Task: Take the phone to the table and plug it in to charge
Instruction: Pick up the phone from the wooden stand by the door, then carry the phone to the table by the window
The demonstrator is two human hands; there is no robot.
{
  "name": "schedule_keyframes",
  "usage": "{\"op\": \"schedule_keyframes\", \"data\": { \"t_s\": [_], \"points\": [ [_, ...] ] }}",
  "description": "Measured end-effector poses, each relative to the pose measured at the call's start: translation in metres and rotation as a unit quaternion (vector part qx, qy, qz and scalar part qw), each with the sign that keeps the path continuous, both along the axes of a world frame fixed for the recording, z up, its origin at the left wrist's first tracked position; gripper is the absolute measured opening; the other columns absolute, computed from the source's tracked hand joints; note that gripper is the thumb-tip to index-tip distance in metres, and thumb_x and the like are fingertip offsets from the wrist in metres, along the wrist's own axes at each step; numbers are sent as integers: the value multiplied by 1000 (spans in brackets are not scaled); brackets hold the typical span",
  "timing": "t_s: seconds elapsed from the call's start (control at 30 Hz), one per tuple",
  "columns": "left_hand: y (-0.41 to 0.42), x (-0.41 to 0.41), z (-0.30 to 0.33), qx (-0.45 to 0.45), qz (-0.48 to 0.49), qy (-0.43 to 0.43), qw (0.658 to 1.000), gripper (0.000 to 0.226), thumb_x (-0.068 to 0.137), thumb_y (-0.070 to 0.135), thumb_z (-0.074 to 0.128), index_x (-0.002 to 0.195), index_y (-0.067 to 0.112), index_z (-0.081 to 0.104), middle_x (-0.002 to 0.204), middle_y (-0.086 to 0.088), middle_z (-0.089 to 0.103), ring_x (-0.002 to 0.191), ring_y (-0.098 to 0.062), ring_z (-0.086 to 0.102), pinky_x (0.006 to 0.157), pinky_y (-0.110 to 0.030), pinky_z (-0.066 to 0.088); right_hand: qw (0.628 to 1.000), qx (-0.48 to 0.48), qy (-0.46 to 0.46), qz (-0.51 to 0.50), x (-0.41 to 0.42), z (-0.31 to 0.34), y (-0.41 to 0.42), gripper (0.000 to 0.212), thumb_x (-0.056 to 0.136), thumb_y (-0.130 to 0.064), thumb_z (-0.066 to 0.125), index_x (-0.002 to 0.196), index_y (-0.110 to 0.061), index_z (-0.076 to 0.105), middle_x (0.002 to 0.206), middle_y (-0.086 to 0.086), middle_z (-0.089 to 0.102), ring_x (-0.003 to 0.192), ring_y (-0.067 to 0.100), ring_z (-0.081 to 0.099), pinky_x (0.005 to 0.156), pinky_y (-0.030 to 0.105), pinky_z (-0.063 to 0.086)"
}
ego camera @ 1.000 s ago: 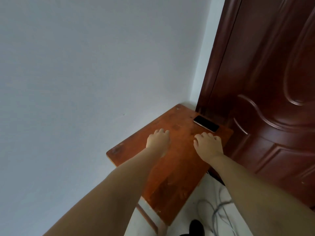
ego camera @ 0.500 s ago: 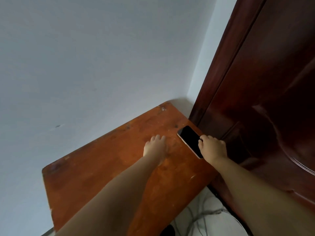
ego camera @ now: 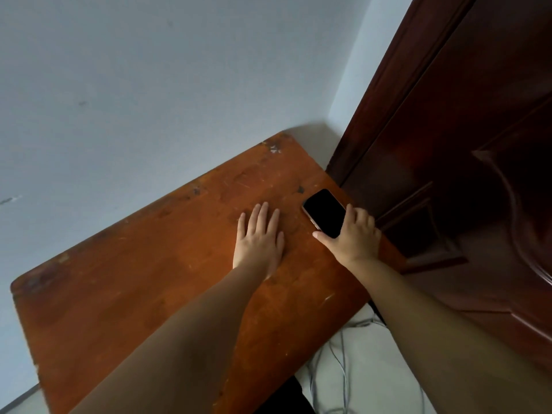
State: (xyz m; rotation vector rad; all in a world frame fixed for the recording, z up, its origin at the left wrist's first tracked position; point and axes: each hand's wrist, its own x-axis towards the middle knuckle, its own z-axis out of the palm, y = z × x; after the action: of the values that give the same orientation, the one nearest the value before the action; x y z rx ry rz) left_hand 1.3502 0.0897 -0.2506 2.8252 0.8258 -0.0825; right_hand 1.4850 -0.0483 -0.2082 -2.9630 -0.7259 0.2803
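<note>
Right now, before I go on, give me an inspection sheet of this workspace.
Surface: worn wooden table, scratched, set against the wall.
Job's things: phone, screen dark, at the table's far right edge; no charger seen on the table.
Clutter: nothing seen.
Grippers: right hand closing on the phone's near end; left hand flat on the table, empty.
Cables: grey cables on the floor below the table edge.
Surroundings: pale wall, dark wooden door to the right.

Left hand (ego camera: 259, 238) flat, palm down, fingers spread. Right hand (ego camera: 352, 238) just beside it, thumb and fingers clasping something; both forearms extended.
</note>
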Motion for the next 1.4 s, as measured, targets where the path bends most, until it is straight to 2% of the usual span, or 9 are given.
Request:
{"op": "schedule_keyframes", "data": {
  "t_s": [0.1,0.23,0.4,0.63,0.73,0.83,1.03,1.23,1.4],
  "points": [
    [0,1,3,-4,-1,2,1000,60,93,48,2,147,23,9,158,-6,13,146,-24,1,115,-46,-5,1000,17,-5,-6,2,2,4,87,68,-66,65,129,-7,45,132,15,47,121,31,43,96,46,41],
    [2,3,12,-30,-5,35,999,56,97,47,13,148,23,7,159,-6,8,146,-25,-1,115,-46,-6,999,38,7,10,5,9,6,80,65,-59,72,118,-3,50,122,17,50,113,31,46,89,42,46],
    [20,5,48,-84,3,33,996,52,99,42,25,145,21,19,156,-8,20,144,-28,13,117,-49,13,994,80,-7,73,9,38,26,77,63,-56,75,110,0,51,113,17,50,105,31,50,82,42,51],
    [54,-32,102,-47,112,-25,992,48,98,36,31,143,19,25,152,-8,30,142,-28,22,116,-49,15,977,109,-24,181,-8,89,81,79,64,-64,68,116,-9,45,113,10,47,103,24,51,77,38,57],
    [60,-64,118,-27,164,-45,985,45,98,33,31,140,18,31,148,-9,36,139,-27,29,115,-48,18,960,128,-31,246,-26,101,101,78,66,-63,67,117,-10,43,111,9,45,96,22,51,70,33,55],
    [54,-113,130,-2,235,-55,970,43,97,31,32,137,17,35,145,-8,40,136,-26,32,114,-47,20,931,144,-34,334,-63,108,119,75,67,-62,66,115,-8,45,111,10,44,98,24,48,70,32,49],
    [21,-241,141,21,370,-59,927,41,95,28,34,134,17,39,144,-8,41,135,-26,33,111,-46,26,861,148,-32,485,-178,116,148,75,68,-62,65,114,-6,46,111,12,46,98,26,50,75,35,52],
    [-35,-394,147,38,522,-45,851,41,98,30,29,134,15,37,142,-8,41,131,-26,36,106,-43,31,766,154,-6,624,-326,125,161,76,67,-63,65,114,-7,44,111,12,46,94,24,51,71,33,53],
    [-115,-537,151,61,619,-31,783,40,98,31,31,132,14,39,139,-8,44,128,-26,39,103,-41,35,676,155,25,720,-486,130,132,76,68,-62,66,114,-6,44,113,11,45,95,24,48,69,31,49]
  ]
}}
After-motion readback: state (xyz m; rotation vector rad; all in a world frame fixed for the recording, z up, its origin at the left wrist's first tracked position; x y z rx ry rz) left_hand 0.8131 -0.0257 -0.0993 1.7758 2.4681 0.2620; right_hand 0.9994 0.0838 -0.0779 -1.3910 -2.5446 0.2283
